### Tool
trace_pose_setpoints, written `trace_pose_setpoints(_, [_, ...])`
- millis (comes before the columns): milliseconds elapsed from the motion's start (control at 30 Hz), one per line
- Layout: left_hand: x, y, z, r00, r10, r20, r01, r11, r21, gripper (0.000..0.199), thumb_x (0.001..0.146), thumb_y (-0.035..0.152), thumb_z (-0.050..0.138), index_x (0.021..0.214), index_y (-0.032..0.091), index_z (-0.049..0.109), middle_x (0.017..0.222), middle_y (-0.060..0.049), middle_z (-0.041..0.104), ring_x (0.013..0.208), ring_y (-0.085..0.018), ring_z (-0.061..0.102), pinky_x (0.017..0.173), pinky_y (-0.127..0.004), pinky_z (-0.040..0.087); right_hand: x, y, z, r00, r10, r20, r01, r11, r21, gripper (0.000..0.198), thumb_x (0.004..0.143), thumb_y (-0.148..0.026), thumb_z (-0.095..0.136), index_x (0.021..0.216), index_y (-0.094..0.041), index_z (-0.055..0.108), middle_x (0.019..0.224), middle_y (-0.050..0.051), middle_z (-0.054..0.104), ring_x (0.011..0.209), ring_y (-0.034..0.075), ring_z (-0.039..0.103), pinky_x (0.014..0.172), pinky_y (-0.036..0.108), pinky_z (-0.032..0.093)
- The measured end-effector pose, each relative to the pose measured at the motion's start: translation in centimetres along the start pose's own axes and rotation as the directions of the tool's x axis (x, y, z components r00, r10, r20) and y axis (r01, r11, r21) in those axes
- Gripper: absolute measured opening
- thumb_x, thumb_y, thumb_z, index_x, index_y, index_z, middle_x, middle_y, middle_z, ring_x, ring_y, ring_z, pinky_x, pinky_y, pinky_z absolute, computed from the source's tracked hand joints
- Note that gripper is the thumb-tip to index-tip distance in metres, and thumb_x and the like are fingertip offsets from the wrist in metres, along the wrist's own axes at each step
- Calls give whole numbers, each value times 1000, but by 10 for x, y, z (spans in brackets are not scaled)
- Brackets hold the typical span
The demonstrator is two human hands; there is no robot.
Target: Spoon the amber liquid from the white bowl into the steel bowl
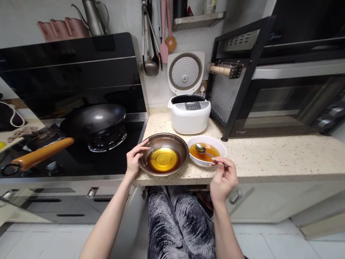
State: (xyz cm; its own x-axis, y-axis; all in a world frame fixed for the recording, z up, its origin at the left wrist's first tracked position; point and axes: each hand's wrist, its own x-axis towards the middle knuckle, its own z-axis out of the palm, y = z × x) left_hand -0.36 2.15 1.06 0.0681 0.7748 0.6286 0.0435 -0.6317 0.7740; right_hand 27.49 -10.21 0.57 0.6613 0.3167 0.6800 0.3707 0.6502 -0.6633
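My left hand [135,160] grips the left rim of a wide stainless steel bowl [180,148], its fingers lying over the edge. Amber liquid [164,159] covers the bottom of that bowl. Between the fingertips of my right hand [223,178] is the handle of a metal spoon [200,147]. The spoon's head is over the white bowl [222,144], at the surface of the orange-brown liquid in it; whether it dips in, I cannot tell. Both bowls stand side by side on the speckled countertop [280,154], close to its front edge.
An open white rice cooker [191,116] stands behind the bowls. To the left, a black wok [96,118] with a wooden handle sits on the gas stove [76,161]. An oven [285,106] in a black rack is at the right. Utensils [147,33] hang on the wall.
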Motion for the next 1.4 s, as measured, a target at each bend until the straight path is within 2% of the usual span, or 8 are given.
trace_pose_setpoints(133, [0,-1,-1,1000,0,3,0,1000,-2,36,73,18,53,89,21,84,131,-7,74,131,-33,65,120,-52,42,-1,8,-4,972,-180,151,194,978,-82,16,102,-28,55,96,-22,68,87,5,71,81,19,68,76,35,56])
trace_pose_setpoints(300, [0,-1,-1,1000,10,-2,-10,1000,1,36,73,17,52,89,22,84,131,-7,74,131,-33,65,120,-53,42,2,9,-5,861,-351,368,413,905,-103,19,100,-17,52,99,-25,69,87,5,73,83,21,69,79,40,56])
trace_pose_setpoints(433, [0,0,0,1000,12,-2,-12,1000,0,36,72,17,53,89,22,84,132,-6,74,131,-33,65,120,-52,43,4,4,-6,787,-393,475,478,876,-66,26,99,-10,48,102,-25,70,88,6,73,82,20,67,76,39,53])
trace_pose_setpoints(600, [0,0,0,1000,5,-4,-5,1000,-2,36,72,17,52,88,21,84,132,-7,74,132,-33,65,121,-52,42,4,2,-8,761,-377,528,479,875,-66,28,100,-12,45,103,-24,71,91,8,74,83,21,65,76,40,52])
trace_pose_setpoints(833, [0,0,0,1000,7,0,-7,1000,-9,36,72,17,52,88,21,84,133,-7,74,133,-34,64,121,-53,42,5,3,-8,794,-372,481,460,885,-74,24,100,-14,49,99,-24,70,87,6,74,81,21,68,76,40,55])
trace_pose_setpoints(1133, [0,1,0,1000,1,-1,-1,1000,-6,36,72,18,53,88,21,84,132,-7,74,132,-34,65,120,-52,43,-14,-13,5,955,-267,126,270,963,-4,15,104,-27,51,99,-24,65,85,4,70,82,20,69,75,38,56])
trace_pose_setpoints(1233, [0,1,1,1000,4,-2,-4,1000,-20,36,72,17,53,89,21,84,133,-7,74,132,-33,64,120,-52,43,-23,-19,12,975,-144,169,136,989,55,15,104,-27,51,97,-24,64,86,3,70,80,19,67,74,36,56])
trace_pose_setpoints(1400, [0,2,0,1000,16,-6,-16,1000,-14,36,72,17,53,88,21,84,132,-7,74,132,-33,65,120,-52,44,-36,-16,24,937,-30,349,-17,991,131,16,104,-23,51,97,-24,65,89,2,70,77,15,64,72,30,54])
